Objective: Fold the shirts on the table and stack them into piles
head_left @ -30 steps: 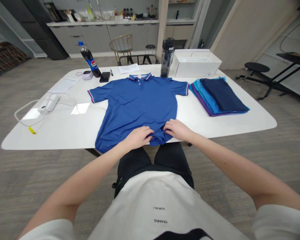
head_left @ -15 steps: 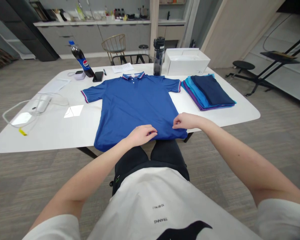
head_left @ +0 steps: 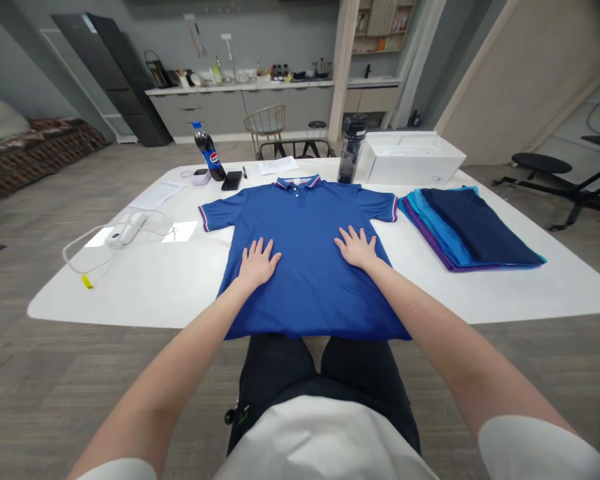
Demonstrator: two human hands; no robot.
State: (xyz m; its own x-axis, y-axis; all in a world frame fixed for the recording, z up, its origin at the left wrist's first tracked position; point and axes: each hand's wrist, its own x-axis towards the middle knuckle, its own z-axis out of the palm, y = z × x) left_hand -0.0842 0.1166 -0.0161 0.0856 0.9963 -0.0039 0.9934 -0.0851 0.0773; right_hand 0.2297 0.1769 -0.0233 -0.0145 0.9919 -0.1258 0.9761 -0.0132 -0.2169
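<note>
A blue polo shirt (head_left: pixel 307 267) with red and white trim lies face up on the white table (head_left: pixel 180 287), its hem hanging over the near edge. My left hand (head_left: pixel 257 262) rests flat on the shirt's left side, fingers spread. My right hand (head_left: pixel 356 247) lies flat on the right side, fingers spread too. Neither hand holds anything.
A stack of folded blue and purple shirts (head_left: pixel 473 227) sits at the right. Behind the shirt stand a white box (head_left: pixel 413 157), a dark bottle (head_left: pixel 351 157), a cola bottle (head_left: pixel 209 152), a phone (head_left: pixel 231 180) and papers (head_left: pixel 278 165). A white device with a cable (head_left: pixel 125 230) lies left.
Both hands let go of the shirt's hem and moved up onto its middle, now flat and open. The hem lies smoother. The camera has tilted up.
</note>
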